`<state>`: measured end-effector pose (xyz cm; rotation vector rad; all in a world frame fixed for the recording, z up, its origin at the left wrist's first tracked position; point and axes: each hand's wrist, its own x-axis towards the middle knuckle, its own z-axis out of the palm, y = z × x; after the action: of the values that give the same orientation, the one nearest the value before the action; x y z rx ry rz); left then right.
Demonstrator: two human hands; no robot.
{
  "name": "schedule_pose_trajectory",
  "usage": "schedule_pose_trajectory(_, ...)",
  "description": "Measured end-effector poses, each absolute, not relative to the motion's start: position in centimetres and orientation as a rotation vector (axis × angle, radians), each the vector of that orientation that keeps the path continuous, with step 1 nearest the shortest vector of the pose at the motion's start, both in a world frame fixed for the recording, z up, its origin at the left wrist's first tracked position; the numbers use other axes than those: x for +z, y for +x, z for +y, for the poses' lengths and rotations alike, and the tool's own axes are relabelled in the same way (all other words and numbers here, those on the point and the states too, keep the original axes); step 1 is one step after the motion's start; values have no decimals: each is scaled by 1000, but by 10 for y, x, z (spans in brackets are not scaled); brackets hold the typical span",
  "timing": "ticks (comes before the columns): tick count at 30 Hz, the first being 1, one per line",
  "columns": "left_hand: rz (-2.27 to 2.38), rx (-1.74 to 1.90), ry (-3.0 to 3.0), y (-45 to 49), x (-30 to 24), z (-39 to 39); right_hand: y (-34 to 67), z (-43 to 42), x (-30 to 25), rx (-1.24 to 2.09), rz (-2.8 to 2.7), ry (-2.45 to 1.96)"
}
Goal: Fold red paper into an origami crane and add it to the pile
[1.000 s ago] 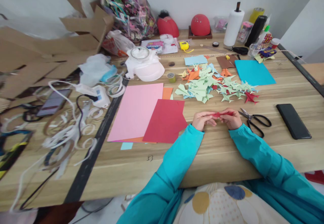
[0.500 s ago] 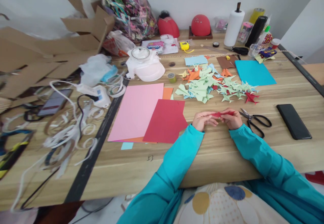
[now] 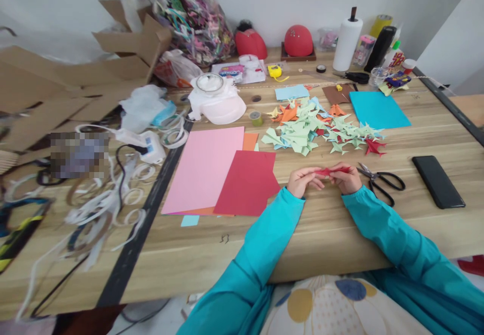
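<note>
A small piece of folded red paper (image 3: 324,172) is stretched between my hands, above the near part of the table. My left hand (image 3: 303,180) pinches one end of it, and my right hand (image 3: 348,178) pinches the other. The fingers hide most of its shape. Just beyond my hands lies a pile of folded paper cranes (image 3: 302,128), mostly pale green, with some orange, blue and red. One red crane (image 3: 375,147) rests at the pile's right end. Black-handled scissors (image 3: 378,177) lie open beside my right hand. Left of my left hand is a red paper sheet (image 3: 247,183).
A pink sheet (image 3: 207,168) lies partly under the red one. Blue paper (image 3: 379,109) sits behind the cranes, and a black phone (image 3: 438,181) is at the right. Cables and tape strips (image 3: 98,199) clutter the left side, near a cardboard box (image 3: 124,72).
Both hands keep their pinch on the red paper with hardly any movement. The view has shifted very slightly.
</note>
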<state>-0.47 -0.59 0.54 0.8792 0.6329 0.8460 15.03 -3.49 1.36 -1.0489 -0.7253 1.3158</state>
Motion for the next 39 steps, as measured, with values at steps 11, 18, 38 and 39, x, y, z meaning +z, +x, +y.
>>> schedule_pose_trajectory(11,577,827,830,-6,2,-4,150,-35,14,1327,-720,-1038)
schedule_pose_trajectory(18,537,847,822,-6,1,-4,151,-34,13,1313,-733,-1040)
schedule_pose_trajectory(38,753,915,1001,3,9,-12,153,-37,2,1351,-958,-1020)
schedule_pose_trajectory(39,753,917,981,3,9,-11,153,-38,2,1361,-967,-1030)
